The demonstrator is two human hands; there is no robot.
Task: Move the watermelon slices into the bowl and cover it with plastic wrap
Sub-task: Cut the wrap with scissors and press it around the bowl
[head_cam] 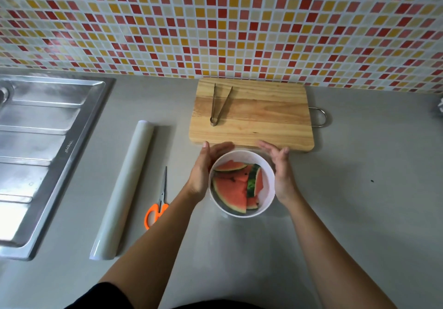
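Watermelon slices [233, 188] lie piled in the white bowl [268, 184], which the left hand [201, 172] cups at its left wall, fingers [223, 146] curved round it, while the right hand [282, 174] rests at its right wall with fingers [266, 146] loosely spread. Whether film covers the bowl is hard to tell; only a faint haze shows over its right half. Beyond the bowl sits a cutting board [263, 117] bearing tongs [213, 121], left of it lie scissors [162, 197], then the plastic wrap roll [127, 188], then a sink [36, 141] cut off by the frame.
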